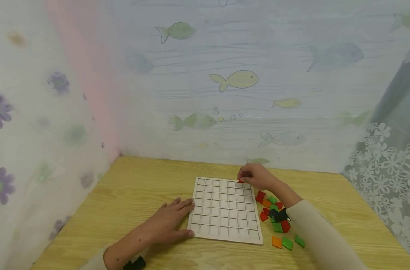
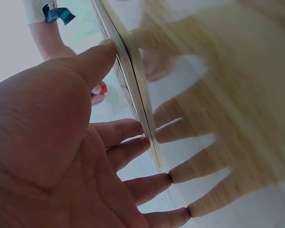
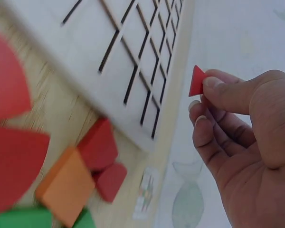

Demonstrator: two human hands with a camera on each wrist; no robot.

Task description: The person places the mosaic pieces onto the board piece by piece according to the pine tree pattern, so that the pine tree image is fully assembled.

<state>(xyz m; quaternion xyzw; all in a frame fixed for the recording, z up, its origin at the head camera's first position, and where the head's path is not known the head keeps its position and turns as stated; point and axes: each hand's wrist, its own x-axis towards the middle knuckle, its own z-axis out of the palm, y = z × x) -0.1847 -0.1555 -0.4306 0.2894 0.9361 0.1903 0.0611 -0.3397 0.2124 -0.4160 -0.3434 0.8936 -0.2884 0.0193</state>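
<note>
A pale wooden grid board [image 1: 225,210] lies on the table, its square compartments bare. My right hand [image 1: 260,177] is over the board's far right corner, pinching a small red piece [image 1: 240,181] between thumb and fingers. The right wrist view shows this red piece [image 3: 196,81] as a triangle at the fingertips of my right hand [image 3: 247,114]. With fingers spread, my left hand [image 1: 167,223] rests on the table, touching the board's left edge. In the left wrist view the thumb and fingers of my left hand [image 2: 85,137] meet the board's side [image 2: 133,76].
Right of the board lie loose red, green and orange pieces, among them an orange square [image 1: 277,242] and a green one [image 1: 287,243] near the front. My right forearm passes over part of the pile. A patterned curtain [image 1: 225,93] hangs behind the table [image 1: 140,180].
</note>
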